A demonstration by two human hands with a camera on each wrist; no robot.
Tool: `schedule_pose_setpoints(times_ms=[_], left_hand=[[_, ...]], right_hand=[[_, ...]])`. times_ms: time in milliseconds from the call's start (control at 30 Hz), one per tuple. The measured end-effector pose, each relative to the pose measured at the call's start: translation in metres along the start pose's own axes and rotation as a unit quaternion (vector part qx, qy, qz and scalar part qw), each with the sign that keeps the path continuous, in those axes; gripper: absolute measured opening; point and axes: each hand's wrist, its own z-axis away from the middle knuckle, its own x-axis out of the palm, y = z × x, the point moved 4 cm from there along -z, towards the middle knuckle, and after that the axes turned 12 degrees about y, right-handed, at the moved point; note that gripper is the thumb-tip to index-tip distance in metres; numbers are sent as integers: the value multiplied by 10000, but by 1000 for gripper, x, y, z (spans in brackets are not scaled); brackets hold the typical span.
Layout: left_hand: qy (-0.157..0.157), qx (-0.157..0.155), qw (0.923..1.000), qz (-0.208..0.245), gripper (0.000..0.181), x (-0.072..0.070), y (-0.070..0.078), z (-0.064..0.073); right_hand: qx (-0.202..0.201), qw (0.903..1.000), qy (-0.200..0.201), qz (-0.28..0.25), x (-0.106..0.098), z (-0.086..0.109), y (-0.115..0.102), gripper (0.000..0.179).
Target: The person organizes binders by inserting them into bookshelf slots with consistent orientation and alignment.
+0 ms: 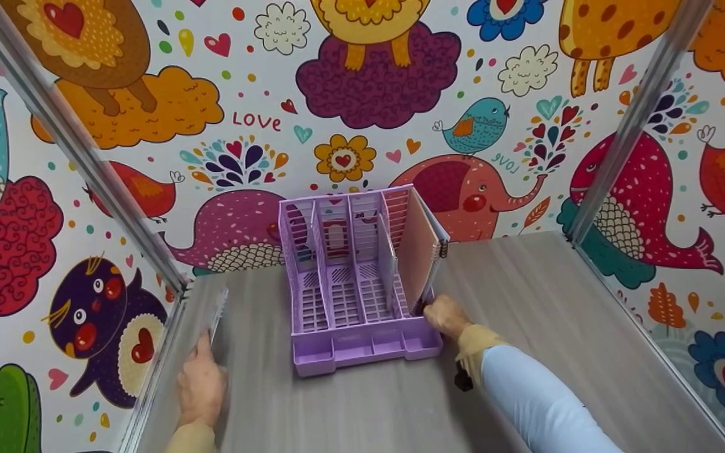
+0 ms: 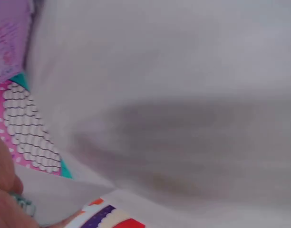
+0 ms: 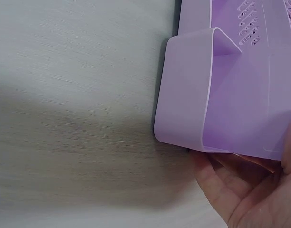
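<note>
A lilac plastic desk file organizer with upright dividers and a front row of small trays stands on the table. Spiral notebooks lean upright in its rightmost slot. My right hand grips the organizer's right front corner; in the right wrist view its fingers curl at the side of the front tray. Left of the organizer and apart from it, my left hand pinches a thin spiral notebook, seen almost edge-on. Only part of that hand shows in the left wrist view.
The grey wood-grain table ends at a wall printed with cartoon animals. Metal posts stand at the left and right corners. A thin divider panel rises beside the notebooks in the organizer.
</note>
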Motion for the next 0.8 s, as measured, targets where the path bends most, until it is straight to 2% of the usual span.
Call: schedule_pose_setpoints(times_ms=[133,233,367,500,700,800], left_hand=[[169,-1,9994,288,74,-4,16,0],[513,197,9972,513,75,-9,31,0],[1064,516,9905,708,75,-12,54,0],[1367,725,9844,842,76,-11,78,0],[1929,1184,9677,1109,78,-5,116,3],[2103,1344,9603,1248,78,-1,134,5]], right_hand=[[-95,9999,42,16,-1,1,-3,31],[-110,9999,54,52,0,0,-4,32],[37,10000,21,-8,2,-1,-3,29],[81,10000,-1,10,2,-2,-1,28],[215,9997,-105,80,1,0,-1,29],[302,9995,-98,54,1,0,-1,28]])
